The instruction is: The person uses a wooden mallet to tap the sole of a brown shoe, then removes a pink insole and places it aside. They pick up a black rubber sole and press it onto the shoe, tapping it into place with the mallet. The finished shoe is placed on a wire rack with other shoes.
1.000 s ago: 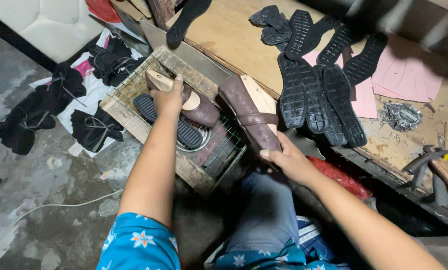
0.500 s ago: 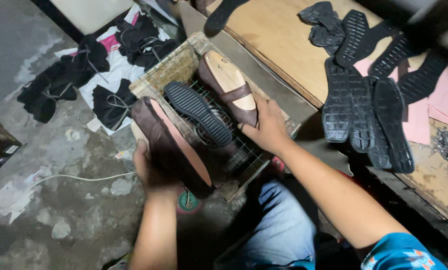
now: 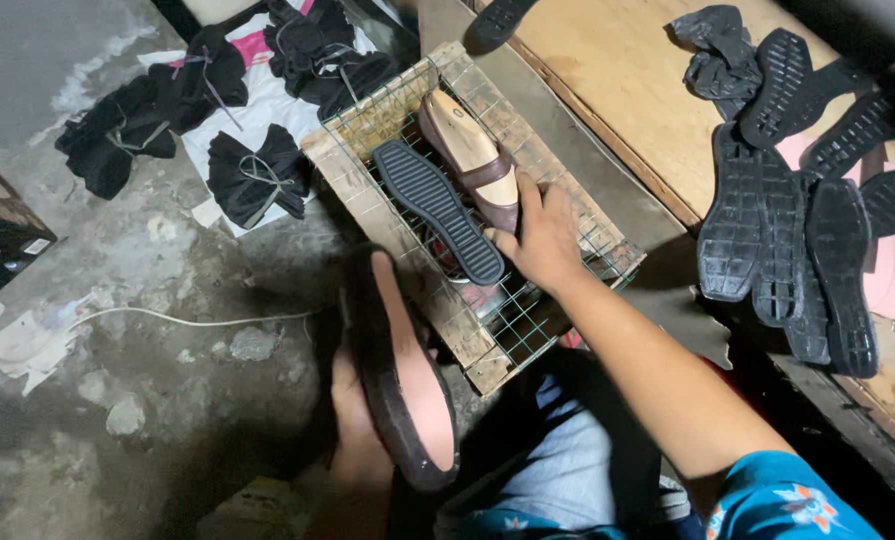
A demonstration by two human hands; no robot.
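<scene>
Brown shoe [image 3: 400,375] hides the clasping left hand [image 3: 360,440]; right hand [image 3: 543,238] grips the lasted shoe [image 3: 473,160].

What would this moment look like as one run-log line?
left hand: holds brown shoe sole-up | right hand: on lasted shoe in wire crate

One camera only, worn on the head, looking steeply down and close over the person's own lap. It takes in the wire-topped wooden crate [image 3: 488,330] at centre, the grey concrete floor [image 3: 118,280] leftward, and the plywood tabletop [image 3: 618,90] upper right.
</scene>
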